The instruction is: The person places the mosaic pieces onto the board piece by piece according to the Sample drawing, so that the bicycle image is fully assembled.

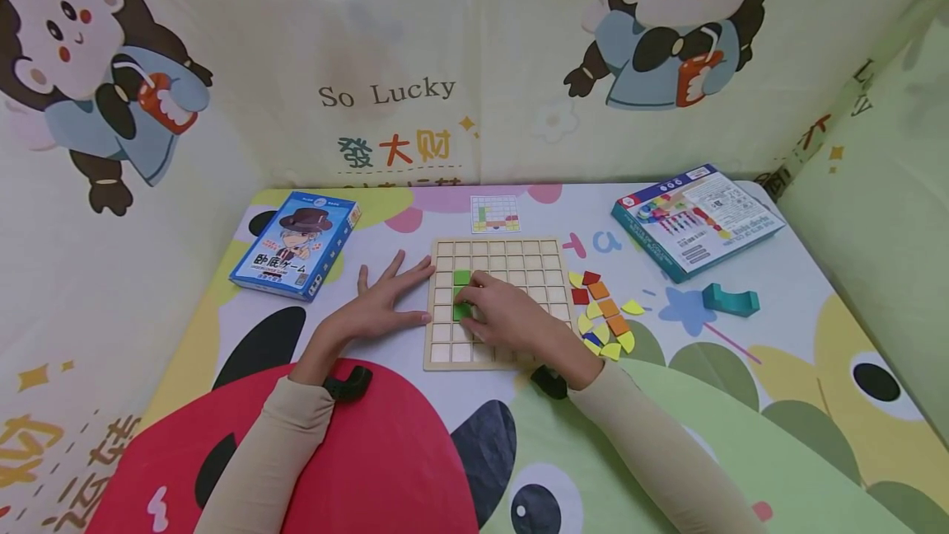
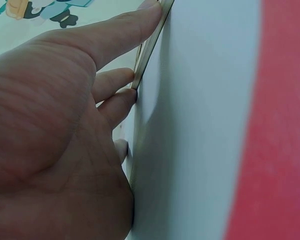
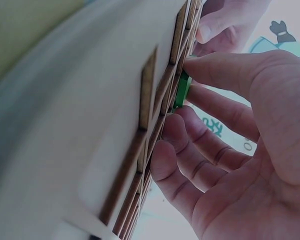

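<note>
A wooden grid board (image 1: 526, 258) lies on the table before me. Green square tiles (image 1: 462, 277) sit in a column in its left part. My right hand (image 1: 511, 316) is over this column and pinches a green tile (image 3: 182, 90) between thumb and index finger, at the grid's surface; its other fingers rest near the grid. The fingers partly cover the column. Along the board's left edge, my left hand (image 1: 380, 303) lies with fingers spread, thumb and fingertips touching the wooden rim.
A card with a coloured grid pattern (image 1: 495, 214) lies behind the board. To its right are loose orange squares (image 1: 608, 308), red pieces (image 1: 580, 296) and yellow pieces (image 1: 633, 307). A blue box (image 1: 296, 245), a teal-edged box (image 1: 697, 221) and a teal curved block (image 1: 730, 300) stand farther out.
</note>
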